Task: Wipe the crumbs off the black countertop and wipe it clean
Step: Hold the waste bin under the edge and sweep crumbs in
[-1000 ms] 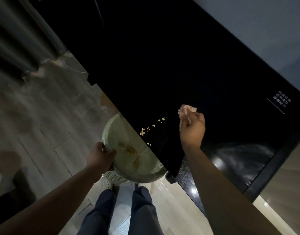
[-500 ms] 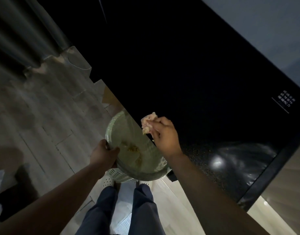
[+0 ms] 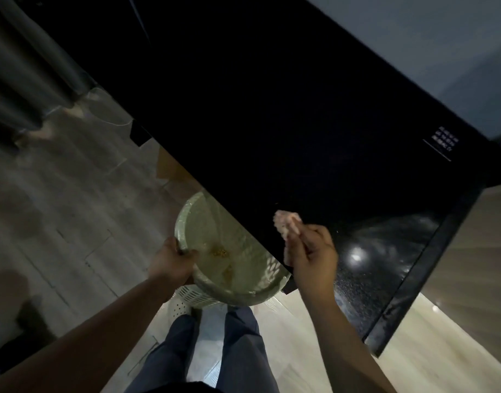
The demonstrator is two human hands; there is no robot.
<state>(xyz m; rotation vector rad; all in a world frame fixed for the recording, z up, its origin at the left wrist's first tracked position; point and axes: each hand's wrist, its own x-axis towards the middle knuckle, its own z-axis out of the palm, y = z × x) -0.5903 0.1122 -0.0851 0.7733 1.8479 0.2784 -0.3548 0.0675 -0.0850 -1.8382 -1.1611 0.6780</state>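
Spanning most of the view, one black countertop runs diagonally, its long front edge open to the wooden floor. Just below that edge, partly tucked under it, is one pale perforated basket. The left hand grips its rim with curled fingers. Over the countertop's near corner, the right hand pinches one crumpled pink cloth; whether the cloth touches the surface is unclear. One white printed label sits near the countertop's far right edge. One small heap of yellow crumbs lies inside the basket.
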